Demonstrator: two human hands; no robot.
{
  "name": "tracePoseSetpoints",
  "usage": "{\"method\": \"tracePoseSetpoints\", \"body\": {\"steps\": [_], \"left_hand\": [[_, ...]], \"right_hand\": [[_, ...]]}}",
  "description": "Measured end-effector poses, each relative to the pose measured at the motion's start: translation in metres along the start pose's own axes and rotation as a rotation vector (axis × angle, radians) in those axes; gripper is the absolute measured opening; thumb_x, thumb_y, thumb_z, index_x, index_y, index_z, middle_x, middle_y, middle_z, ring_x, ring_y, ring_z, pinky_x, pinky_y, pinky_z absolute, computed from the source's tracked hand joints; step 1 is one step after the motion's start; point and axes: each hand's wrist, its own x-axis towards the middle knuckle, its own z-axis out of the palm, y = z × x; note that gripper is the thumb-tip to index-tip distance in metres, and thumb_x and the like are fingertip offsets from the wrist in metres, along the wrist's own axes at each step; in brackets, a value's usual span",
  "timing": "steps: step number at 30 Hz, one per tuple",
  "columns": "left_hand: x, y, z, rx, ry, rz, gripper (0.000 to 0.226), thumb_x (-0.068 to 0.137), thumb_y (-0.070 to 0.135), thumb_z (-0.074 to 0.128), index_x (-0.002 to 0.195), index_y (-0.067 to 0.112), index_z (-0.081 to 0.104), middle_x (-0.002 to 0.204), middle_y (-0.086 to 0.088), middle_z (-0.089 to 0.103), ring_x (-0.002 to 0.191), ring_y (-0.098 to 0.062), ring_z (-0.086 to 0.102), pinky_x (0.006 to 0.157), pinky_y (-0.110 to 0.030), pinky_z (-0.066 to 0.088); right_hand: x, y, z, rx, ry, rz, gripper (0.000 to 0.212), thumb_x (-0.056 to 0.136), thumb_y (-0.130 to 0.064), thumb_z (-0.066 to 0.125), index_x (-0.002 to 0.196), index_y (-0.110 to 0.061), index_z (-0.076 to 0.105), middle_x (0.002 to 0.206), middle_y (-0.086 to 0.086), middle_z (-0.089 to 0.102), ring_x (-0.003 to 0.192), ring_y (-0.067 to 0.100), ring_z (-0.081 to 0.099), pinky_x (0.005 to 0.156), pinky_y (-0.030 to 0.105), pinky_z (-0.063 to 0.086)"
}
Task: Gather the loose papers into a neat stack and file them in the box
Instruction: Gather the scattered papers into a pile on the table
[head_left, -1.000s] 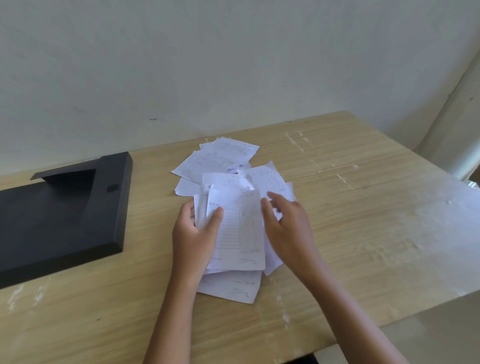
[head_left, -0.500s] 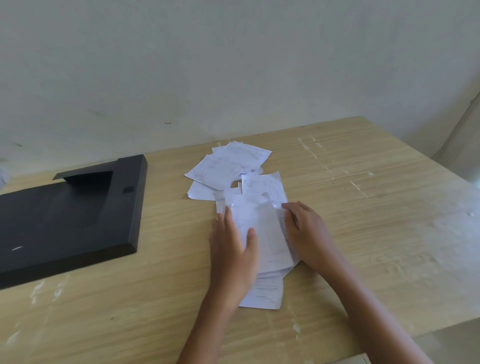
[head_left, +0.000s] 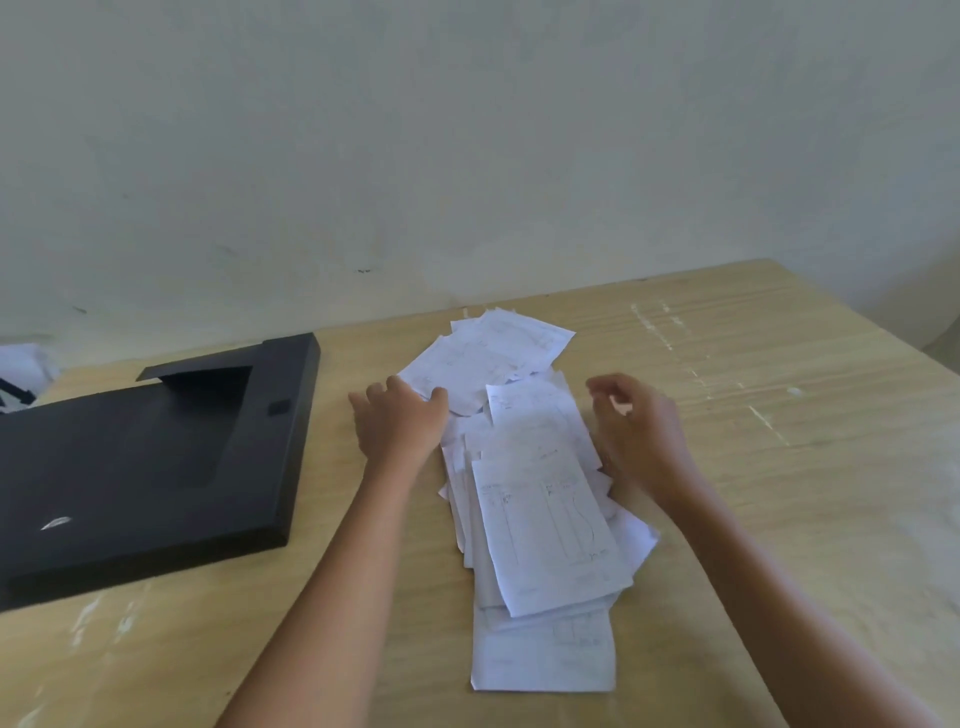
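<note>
Both bare forearms stretched forward, the left hand spread palm-down with fingers splayed, while the right hand hovered alongside, fingers loosely curled and clasping nothing.

- A light wooden table with visible grain carries everything; pale scuffs streak its far right part and near left edge.
- A flat black box lies on its left side, one far corner near the wall.
- Loose white papers lie spread in a rough overlapping pile at the middle, running from far to near.
- A few more sheets lie fanned at the far end of that pile, overlapping it.
</note>
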Motion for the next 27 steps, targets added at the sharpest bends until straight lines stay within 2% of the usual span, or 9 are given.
{"method": "tracePoseSetpoints", "body": {"steps": [3, 5, 7, 12, 14, 16, 18, 21, 27], "left_hand": [[0.010, -0.007, 0.017, 0.115, -0.001, 0.030, 0.056, 0.099, 0.044, 0.041, 0.140, 0.007, 0.050, 0.149, -0.013, 0.047, 0.147, -0.042, 0.025, 0.120, -0.052, 0.025], [0.013, -0.011, 0.023, 0.178, -0.030, 0.045, 0.061, 0.103, 0.047, 0.032, 0.158, 0.019, 0.031, 0.166, -0.009, 0.025, 0.156, -0.039, 0.005, 0.125, -0.054, 0.009], [0.023, -0.011, 0.025, 0.203, -0.068, 0.049, 0.060, 0.105, 0.051, 0.024, 0.162, 0.032, 0.020, 0.172, -0.005, 0.010, 0.158, -0.036, -0.006, 0.125, -0.056, 0.000], [0.058, -0.010, 0.019, 0.235, -0.179, 0.027, 0.054, 0.105, 0.056, 0.013, 0.158, 0.053, 0.011, 0.173, 0.004, -0.002, 0.158, -0.031, -0.013, 0.122, -0.062, -0.004], [0.066, -0.008, 0.018, 0.235, -0.155, 0.007, 0.051, 0.104, 0.058, 0.015, 0.155, 0.057, 0.017, 0.172, 0.008, 0.004, 0.158, -0.031, -0.004, 0.118, -0.061, 0.006], [0.061, -0.007, 0.017, 0.205, -0.034, 0.018, 0.046, 0.103, 0.060, 0.024, 0.147, 0.056, 0.035, 0.166, 0.013, 0.023, 0.151, -0.030, 0.015, 0.111, -0.056, 0.019], [0.061, -0.008, 0.021, 0.176, 0.110, 0.020, 0.042, 0.100, 0.060, 0.034, 0.138, 0.051, 0.049, 0.156, 0.016, 0.038, 0.142, -0.026, 0.028, 0.105, -0.051, 0.025], [0.060, -0.011, 0.021, 0.107, 0.244, -0.016, 0.039, 0.094, 0.060, 0.050, 0.126, 0.042, 0.063, 0.142, 0.008, 0.052, 0.131, -0.027, 0.039, 0.100, -0.049, 0.031], [0.072, -0.009, 0.013, 0.073, 0.309, -0.058, 0.038, 0.091, 0.057, 0.057, 0.115, 0.031, 0.070, 0.111, 0.001, 0.070, 0.118, -0.032, 0.046, 0.088, -0.044, 0.041]], "right_hand": [[0.040, -0.009, 0.007, 0.020, -0.020, 0.021, 0.029, 0.096, -0.012, 0.054, 0.120, -0.014, 0.070, 0.122, -0.003, 0.069, 0.102, 0.004, 0.053, 0.085, 0.019, 0.036], [0.065, -0.013, 0.015, 0.055, -0.062, 0.072, 0.032, 0.094, -0.012, 0.055, 0.123, -0.016, 0.068, 0.124, -0.002, 0.066, 0.101, 0.007, 0.054, 0.085, 0.022, 0.039], [0.089, -0.014, 0.023, 0.113, -0.068, 0.145, 0.034, 0.091, -0.012, 0.055, 0.123, -0.018, 0.067, 0.125, -0.001, 0.065, 0.100, 0.013, 0.058, 0.083, 0.025, 0.042], [0.129, -0.006, 0.048, 0.106, -0.042, 0.228, 0.042, 0.089, -0.020, 0.056, 0.130, -0.019, 0.064, 0.131, 0.002, 0.065, 0.128, 0.025, 0.052, 0.108, 0.037, 0.042], [0.132, 0.001, 0.056, 0.024, -0.045, 0.220, 0.044, 0.094, -0.026, 0.051, 0.137, -0.020, 0.059, 0.134, 0.001, 0.063, 0.137, 0.027, 0.039, 0.112, 0.038, 0.034], [0.124, 0.008, 0.057, -0.057, -0.053, 0.164, 0.044, 0.098, -0.033, 0.049, 0.140, -0.023, 0.055, 0.135, 0.000, 0.062, 0.140, 0.024, 0.029, 0.108, 0.037, 0.031], [0.123, 0.013, 0.062, -0.152, -0.035, 0.096, 0.043, 0.098, -0.038, 0.050, 0.139, -0.026, 0.055, 0.131, 0.000, 0.065, 0.137, 0.022, 0.031, 0.104, 0.037, 0.032], [0.126, 0.010, 0.069, -0.191, 0.003, 0.079, 0.038, 0.098, -0.041, 0.051, 0.133, -0.030, 0.059, 0.125, -0.003, 0.069, 0.130, 0.023, 0.038, 0.098, 0.037, 0.035], [0.133, 0.011, 0.070, -0.182, 0.027, 0.115, 0.028, 0.093, -0.038, 0.053, 0.117, -0.036, 0.068, 0.108, -0.012, 0.071, 0.126, 0.020, 0.043, 0.101, 0.042, 0.041]]}}
